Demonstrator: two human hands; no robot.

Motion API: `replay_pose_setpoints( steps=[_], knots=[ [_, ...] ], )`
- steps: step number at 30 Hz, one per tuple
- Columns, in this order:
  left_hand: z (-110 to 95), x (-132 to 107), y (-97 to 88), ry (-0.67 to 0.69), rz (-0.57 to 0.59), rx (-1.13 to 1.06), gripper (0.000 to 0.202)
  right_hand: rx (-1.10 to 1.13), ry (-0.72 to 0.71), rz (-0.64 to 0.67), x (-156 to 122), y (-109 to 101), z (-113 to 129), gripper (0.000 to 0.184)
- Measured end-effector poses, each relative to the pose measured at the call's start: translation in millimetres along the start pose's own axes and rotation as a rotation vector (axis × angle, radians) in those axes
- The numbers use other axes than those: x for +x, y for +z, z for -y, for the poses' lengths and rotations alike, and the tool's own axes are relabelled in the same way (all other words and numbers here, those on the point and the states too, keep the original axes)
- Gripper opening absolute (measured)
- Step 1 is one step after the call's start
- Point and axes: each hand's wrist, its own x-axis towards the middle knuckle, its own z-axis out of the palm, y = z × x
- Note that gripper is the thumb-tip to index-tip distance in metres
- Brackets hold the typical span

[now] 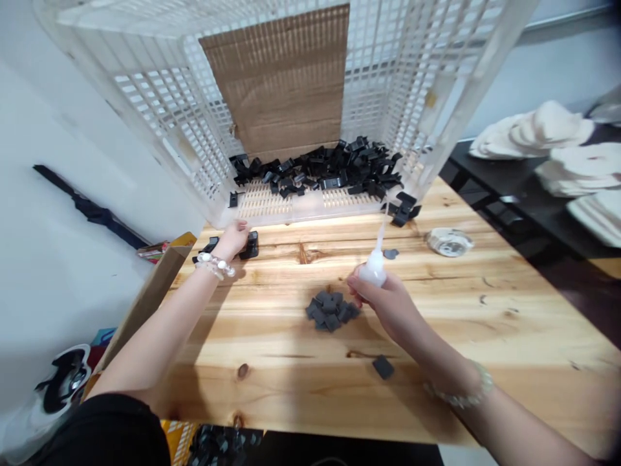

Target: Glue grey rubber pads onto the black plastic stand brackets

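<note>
My right hand (383, 294) is closed round a small white squeeze bottle (374, 266) whose long thin nozzle points up and away. To its left lies a heap of dark grey foam pads (330, 310), and a single grey pad (383, 367) is nearer to me. My left hand (234, 238) reaches over several black plastic clips (250, 246) at the left of the table. Its fingers point away from me and are partly hidden, so I cannot tell whether they grip anything.
A white plastic crate (218, 213) on its side holds a pile of black clips (334, 165) and a cardboard sheet (286, 84). More clips (403, 210) sit at its right corner. A roll of tape (449, 242) lies at the right. White stacked pieces (533, 133) stand beyond.
</note>
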Motion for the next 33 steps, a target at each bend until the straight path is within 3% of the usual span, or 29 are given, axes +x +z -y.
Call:
replay_pose_setpoints(
  steps=[3,7,12,17,21,26,30,33],
  knots=[
    [5,-1,-1.6,0.12,-0.044,0.181,0.044,-0.015,0.007,0.022,-2,1,2,0.027],
    [7,-13,3.5,0.232,0.014,0.407,0.063,-0.056,0.038,0.051,-7,6,5,0.026],
    [1,-29,15.6,0.319,0.039,0.579,0.062,-0.034,0.074,0.063,-10,10,3,0.027],
    [-26,-35,34.7,0.456,0.042,0.603,0.058,-0.041,0.074,0.065,-7,10,1,0.025],
    [-66,-41,76.3,0.658,0.177,0.507,0.049,-0.022,0.059,0.051,-5,10,6,0.024],
    [-124,-56,156.8,0.835,0.367,0.328,0.042,0.046,-0.036,0.007,-2,6,11,0.024],
    [-161,-56,218.9,0.76,0.431,0.187,0.036,0.125,-0.174,-0.076,4,-1,10,0.023],
    [-179,-50,248.4,0.61,0.473,0.099,0.034,0.198,-0.215,-0.151,12,-6,9,0.022]
  ],
)
